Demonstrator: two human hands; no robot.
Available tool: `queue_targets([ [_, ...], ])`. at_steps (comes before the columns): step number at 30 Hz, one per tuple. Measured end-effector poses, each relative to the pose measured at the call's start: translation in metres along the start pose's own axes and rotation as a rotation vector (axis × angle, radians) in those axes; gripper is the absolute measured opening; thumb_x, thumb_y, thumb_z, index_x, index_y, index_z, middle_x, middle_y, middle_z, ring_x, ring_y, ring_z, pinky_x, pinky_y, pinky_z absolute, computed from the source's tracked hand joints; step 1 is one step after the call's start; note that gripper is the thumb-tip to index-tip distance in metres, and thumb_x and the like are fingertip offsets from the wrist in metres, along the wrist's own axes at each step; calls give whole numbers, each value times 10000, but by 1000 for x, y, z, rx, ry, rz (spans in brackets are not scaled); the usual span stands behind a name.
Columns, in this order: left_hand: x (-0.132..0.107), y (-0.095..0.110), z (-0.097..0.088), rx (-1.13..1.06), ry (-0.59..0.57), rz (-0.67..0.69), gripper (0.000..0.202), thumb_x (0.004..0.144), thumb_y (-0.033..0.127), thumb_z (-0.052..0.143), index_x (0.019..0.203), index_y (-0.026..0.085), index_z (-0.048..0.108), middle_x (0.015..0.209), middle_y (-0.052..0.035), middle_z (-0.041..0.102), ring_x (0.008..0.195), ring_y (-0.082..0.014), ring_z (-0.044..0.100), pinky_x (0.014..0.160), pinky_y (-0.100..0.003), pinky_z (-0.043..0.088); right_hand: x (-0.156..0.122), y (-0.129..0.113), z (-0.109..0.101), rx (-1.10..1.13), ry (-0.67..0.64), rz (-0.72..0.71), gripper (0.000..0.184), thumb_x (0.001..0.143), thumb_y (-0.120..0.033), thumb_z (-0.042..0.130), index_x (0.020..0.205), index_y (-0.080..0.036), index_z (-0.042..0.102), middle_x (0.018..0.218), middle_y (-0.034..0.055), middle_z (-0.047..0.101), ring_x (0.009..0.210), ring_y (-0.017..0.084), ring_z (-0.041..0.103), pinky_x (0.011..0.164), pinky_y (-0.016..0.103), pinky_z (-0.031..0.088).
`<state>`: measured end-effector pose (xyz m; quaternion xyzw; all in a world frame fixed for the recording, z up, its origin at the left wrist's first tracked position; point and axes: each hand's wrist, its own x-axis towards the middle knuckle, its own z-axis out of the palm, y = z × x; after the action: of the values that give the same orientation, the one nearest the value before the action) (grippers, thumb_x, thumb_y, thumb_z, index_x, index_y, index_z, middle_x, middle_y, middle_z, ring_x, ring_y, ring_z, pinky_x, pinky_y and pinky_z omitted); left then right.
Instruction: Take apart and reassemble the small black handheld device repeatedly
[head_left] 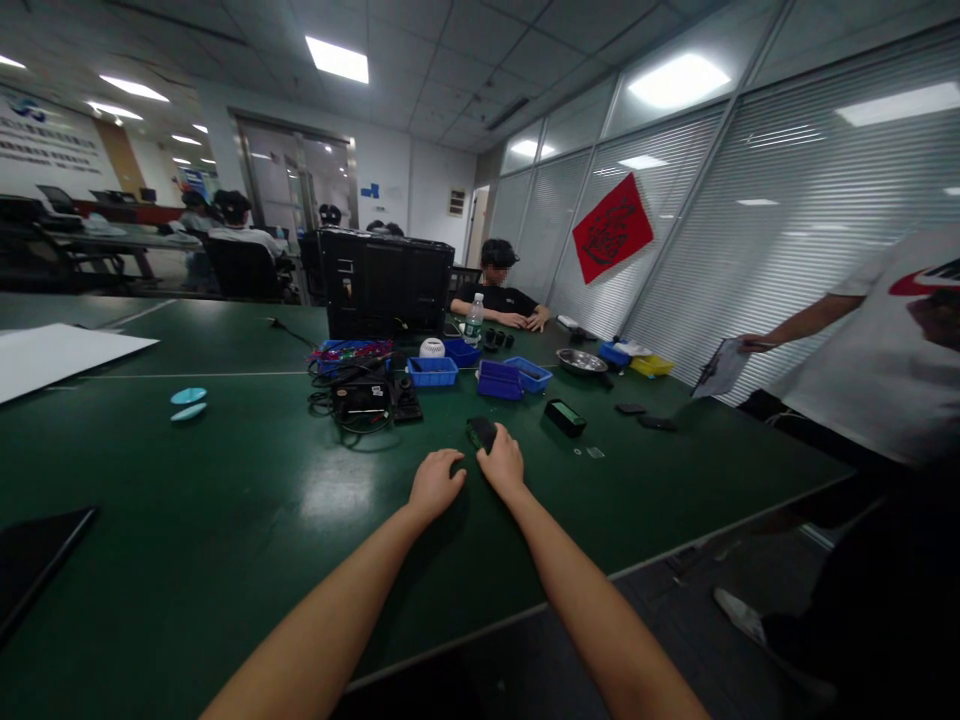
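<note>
Just past the middle of the green table [360, 560], my right hand [504, 462] is closed around the near end of a dark, box-like object [481, 433]. Its exact kind does not show. My left hand [436, 482] rests on the tabletop to the left of it, thumb and fingers apart, with nothing in it. To the right of my right hand lies a black box with a greenish top [565, 417]. A small ring [577, 452] and a clear flat piece [595, 453] lie nearer to me.
Beyond my hands are blue trays [500, 381], a tangle of cables and a black device [361, 400], a bottle [473, 320], a metal pan [581, 362] and a monitor [386, 288]. One person sits across the table; another stands at right holding a sheet [720, 368].
</note>
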<state>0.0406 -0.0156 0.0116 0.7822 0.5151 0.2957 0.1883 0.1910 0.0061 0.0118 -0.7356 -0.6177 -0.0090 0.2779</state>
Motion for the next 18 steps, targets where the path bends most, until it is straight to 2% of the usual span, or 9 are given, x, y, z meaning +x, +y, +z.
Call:
queue_targets([
  [3,1,-4,0,-58,82,-44,302,756,223,492,1044,201,581,1127,-38,584,1064,-170,497,963,-303,345,0,0,-4,-33,30,-59,533,729,-214,495,1245,-140,381,1115,141,539,990,265,465,821,362,334],
  [6,4,-10,0,-113,187,-138,336,757,212,479,1084,184,552,1128,-49,576,1055,-170,504,944,-307,366,-3,-7,-9,-119,74,-182,498,736,-153,466,1230,-124,416,1179,159,500,1032,291,417,845,409,307],
  [11,9,-20,3,-187,308,-267,372,743,189,481,1112,175,523,1107,-63,578,1041,-180,518,909,-314,403,-16,-26,-10,-191,21,-403,430,805,-107,372,1227,-126,450,1212,188,470,1040,298,399,825,442,299],
  [13,11,-23,5,-235,343,-276,381,729,173,488,1110,161,518,1092,-73,582,1009,-175,534,893,-308,414,-21,-33,-11,-222,16,-464,416,823,-151,390,1234,-134,447,1215,181,472,1038,290,398,824,435,300],
  [16,13,-28,9,-319,380,-289,380,718,151,495,1097,150,517,1092,-85,582,993,-168,546,876,-302,423,-27,-39,-12,-220,31,-541,471,802,-327,492,1230,-134,455,1199,170,483,1042,291,391,827,419,306],
  [18,15,-31,12,-359,394,-299,377,718,146,498,1095,151,517,1098,-92,579,997,-168,547,869,-300,427,-27,-38,-12,-161,65,-537,491,796,-408,490,1214,-150,477,1157,152,511,1028,281,404,827,403,316],
])
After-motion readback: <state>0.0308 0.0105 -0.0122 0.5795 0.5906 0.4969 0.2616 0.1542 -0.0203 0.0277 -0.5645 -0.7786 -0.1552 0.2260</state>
